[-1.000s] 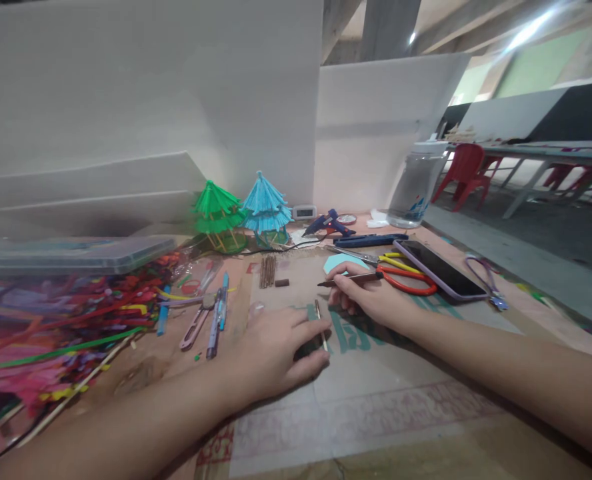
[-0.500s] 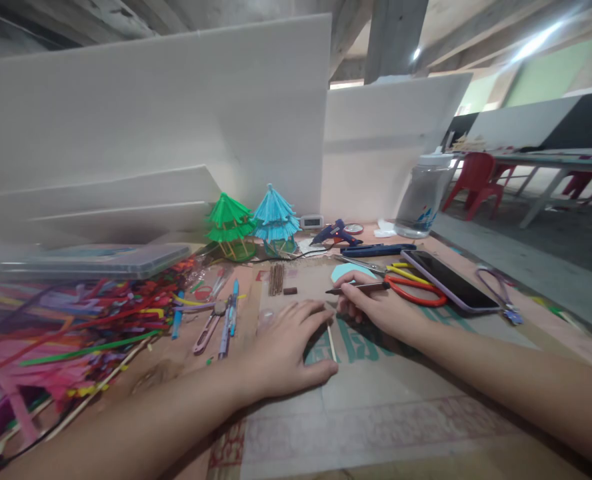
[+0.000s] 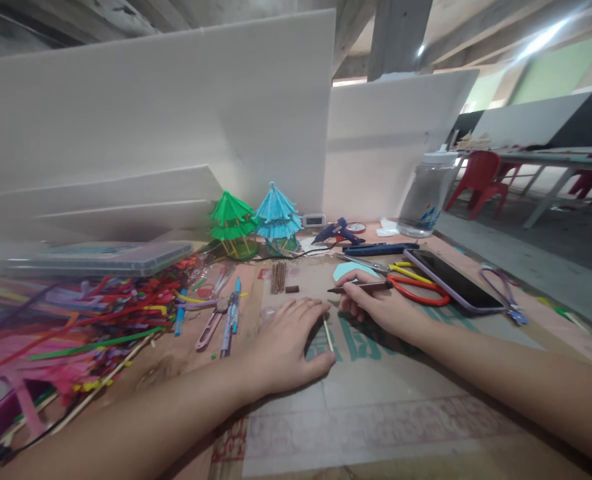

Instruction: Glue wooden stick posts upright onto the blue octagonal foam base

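My left hand (image 3: pixel 289 343) lies spread, palm down, on the cardboard sheet (image 3: pixel 376 427). A thin pale stick (image 3: pixel 329 333) lies between its index finger and thumb, its upper end at the index fingertip. In my right hand (image 3: pixel 371 303) is a dark brown marker (image 3: pixel 366 288), held nearly level with its tip to the left. Beyond my left hand are a bundle of brown sticks (image 3: pixel 278 278) and a small brown cap (image 3: pixel 292 289). Light blue paper (image 3: pixel 351 269) sits just behind my right hand.
Red-handled scissors (image 3: pixel 421 293) and a phone (image 3: pixel 453 280) lie at right, a water bottle (image 3: pixel 423 200) behind. A green umbrella-like model (image 3: pixel 232 223), a blue one (image 3: pixel 278 217) and a glue gun (image 3: pixel 339 231) stand at the back. Colourful strips (image 3: pixel 116 313) cover the left.
The view has shifted slightly. The pale stick's upper end now meets my left index fingertip, and the stick lies a little higher. My right hand keeps its hold on the marker.
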The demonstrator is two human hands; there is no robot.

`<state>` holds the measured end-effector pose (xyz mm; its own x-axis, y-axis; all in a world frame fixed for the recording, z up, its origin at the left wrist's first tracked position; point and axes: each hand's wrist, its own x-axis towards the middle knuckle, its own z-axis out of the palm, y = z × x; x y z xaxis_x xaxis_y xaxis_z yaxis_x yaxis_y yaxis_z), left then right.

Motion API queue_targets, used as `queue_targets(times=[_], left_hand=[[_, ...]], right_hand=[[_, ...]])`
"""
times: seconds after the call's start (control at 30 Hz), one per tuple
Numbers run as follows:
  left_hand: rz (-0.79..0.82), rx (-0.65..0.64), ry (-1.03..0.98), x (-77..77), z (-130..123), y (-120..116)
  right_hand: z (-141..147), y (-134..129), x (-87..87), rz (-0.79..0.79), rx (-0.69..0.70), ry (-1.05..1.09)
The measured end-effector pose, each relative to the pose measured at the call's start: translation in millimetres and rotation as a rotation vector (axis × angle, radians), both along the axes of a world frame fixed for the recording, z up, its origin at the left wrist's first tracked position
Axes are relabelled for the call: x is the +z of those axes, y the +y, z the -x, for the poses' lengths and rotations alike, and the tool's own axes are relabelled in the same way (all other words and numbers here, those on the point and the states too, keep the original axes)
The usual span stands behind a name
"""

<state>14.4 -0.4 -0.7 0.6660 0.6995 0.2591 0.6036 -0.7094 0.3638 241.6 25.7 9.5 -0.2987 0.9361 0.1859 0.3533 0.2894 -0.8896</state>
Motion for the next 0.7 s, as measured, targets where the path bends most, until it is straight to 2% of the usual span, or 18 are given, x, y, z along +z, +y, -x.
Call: queue_targets(times=[0.2,0.4,0.53,0.7], left_hand=[[-0.099,0.014,-0.011,-0.2,2.5,-5.0],[-0.301,-0.083,0.083,1.9,4.4,-11.3],[-0.339,-0.152,0.106,1.8,3.7,-8.3],[-0.346,-0.157,0.097,0.2,4.3,-6.0]], right_hand=[[-0.1,-0.4,-1.7,0.034,-0.001,0.018],[1.1,-0.9,-0.1,0.036,-0.011,0.006],[1.4,-0.1,-1.3,0.052,-0.035,0.05],[2.6,-2.2,1.1,0.06,-0.028,0.053]])
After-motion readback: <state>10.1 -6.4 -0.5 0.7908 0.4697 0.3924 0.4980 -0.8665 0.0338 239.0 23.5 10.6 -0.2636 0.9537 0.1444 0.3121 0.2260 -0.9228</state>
